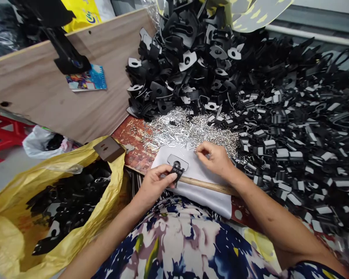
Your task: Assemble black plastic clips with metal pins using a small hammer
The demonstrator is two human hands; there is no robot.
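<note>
My left hand (pixel 159 178) pinches a black plastic clip piece (pixel 178 166) between thumb and fingers, over a pale grey cloth (pixel 197 170). The piece has a flat plate with a hole and a smaller hinged-looking part on it. My right hand (pixel 215 157) is closed in a pinch at the near edge of a pile of small silvery metal pins (pixel 186 130). A thin bit shows at its fingertips, probably one pin, though too small to be sure. A wooden stick (pixel 209 186) lies across the cloth under my right wrist.
Large black plastic plates (pixel 163 91) are heaped behind the pins. Small black clips (pixel 291 155) spread over the right side. At left stands a yellow sack (pixel 6 221) holding black pieces, with a brown block (pixel 109 149) on its rim. A wooden board (pixel 104 77) rises behind it.
</note>
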